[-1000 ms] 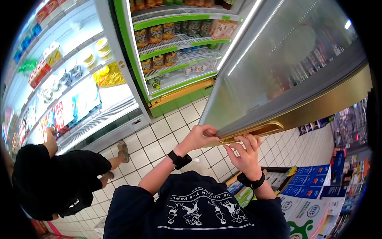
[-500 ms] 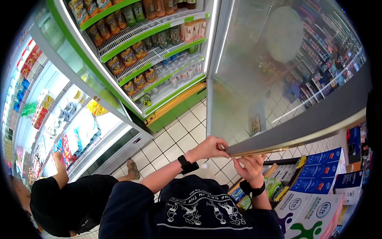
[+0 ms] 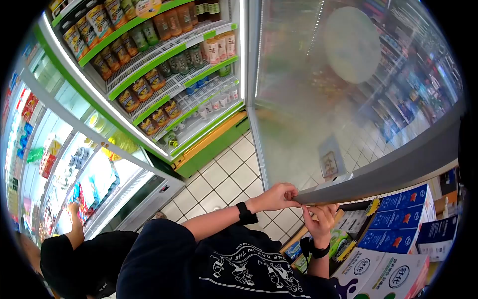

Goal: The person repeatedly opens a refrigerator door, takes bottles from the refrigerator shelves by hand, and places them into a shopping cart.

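Observation:
An open glass fridge door [image 3: 298,84], fogged over, stands in front of me with its thick grey frame [image 3: 388,172] toward me. At the frame's near end, my left hand [image 3: 276,197] is closed, thumb and fingers pinching the edge. My right hand [image 3: 322,219] is just beside it, fingers curled against the underside of the same edge and thumb pointing at the left fingertips. The fingertips of both hands nearly meet. What lies between them is too small to make out. Each wrist wears a black band.
Behind the door stands a fridge with green-edged shelves [image 3: 172,50] of pouches, bottles and cups. Left, another person in black [image 3: 94,256] reaches into a second lit fridge [image 3: 94,179]. Stacked blue cartons [image 3: 396,219] and white boxes [image 3: 381,271] are close on my right. Tiled floor [image 3: 229,189] lies below.
My view has shifted, so the shelves appear farther left. Both hands stay at the door edge, a little lower and farther right in view, their fingertips closer together.

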The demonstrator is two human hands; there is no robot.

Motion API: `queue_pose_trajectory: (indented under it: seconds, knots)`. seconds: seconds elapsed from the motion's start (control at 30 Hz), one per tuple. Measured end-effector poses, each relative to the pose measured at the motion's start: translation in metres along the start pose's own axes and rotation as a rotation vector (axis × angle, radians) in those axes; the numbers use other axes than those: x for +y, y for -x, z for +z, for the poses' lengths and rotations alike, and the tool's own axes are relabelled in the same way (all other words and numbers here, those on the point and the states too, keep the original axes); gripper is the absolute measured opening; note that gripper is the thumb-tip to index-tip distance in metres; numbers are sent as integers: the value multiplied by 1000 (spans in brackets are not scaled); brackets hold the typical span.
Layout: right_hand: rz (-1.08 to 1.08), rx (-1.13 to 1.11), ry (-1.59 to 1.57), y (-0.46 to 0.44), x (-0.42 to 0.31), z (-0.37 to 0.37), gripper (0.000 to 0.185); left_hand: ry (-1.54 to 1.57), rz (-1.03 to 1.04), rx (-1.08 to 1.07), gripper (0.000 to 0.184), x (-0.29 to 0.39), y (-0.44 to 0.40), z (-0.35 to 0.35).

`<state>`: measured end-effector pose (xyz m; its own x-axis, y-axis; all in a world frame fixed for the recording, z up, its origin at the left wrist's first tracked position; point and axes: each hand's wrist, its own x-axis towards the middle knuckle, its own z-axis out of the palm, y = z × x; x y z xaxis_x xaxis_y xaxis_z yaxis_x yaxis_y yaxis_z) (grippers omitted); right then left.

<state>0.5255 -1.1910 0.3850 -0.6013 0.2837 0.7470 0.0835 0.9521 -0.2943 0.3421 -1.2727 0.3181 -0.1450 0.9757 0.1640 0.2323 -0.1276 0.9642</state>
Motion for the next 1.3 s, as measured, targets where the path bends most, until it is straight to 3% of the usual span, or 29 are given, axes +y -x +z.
queue_pose_trajectory:
  seconds: [0.23, 0.3, 0.37, 0.57, 0.63, 0.73, 0.87, 1.03, 1.13, 1.3]
  knots:
    - [267, 83, -12, -3, 8, -12, 23, 11, 59, -22, 29, -8, -35, 23]
    - [236, 105, 47, -4, 12, -14, 22, 23, 68, -37, 29, -10, -43, 26]
    - [456, 55, 28, 10, 16, -17, 19, 40, 79, -54, 29, -12, -50, 28]
    - [350, 3, 134, -12, 7, -15, 23, 83, 122, -174, 26, -26, -78, 22]
    - [297, -88, -14, -25, 0, -6, 22, 127, 57, -332, 25, -37, -86, 5]
    - [247, -178, -142, -61, -11, 24, 22, 142, 50, -298, 25, -58, -92, -47]
    - [291, -343, -233, -122, -11, 91, 22, 121, -133, -124, 21, -97, -93, -165]
    - [315, -524, -352, -217, -6, 235, 21, 40, -216, 469, 22, -160, -59, -340]
    - [189, -612, -502, -283, -19, 334, 21, 92, -328, 843, 26, -175, -23, -433]
    - [-119, -826, -567, -362, -43, 483, 17, -252, -258, 1277, 33, -171, 30, -563]
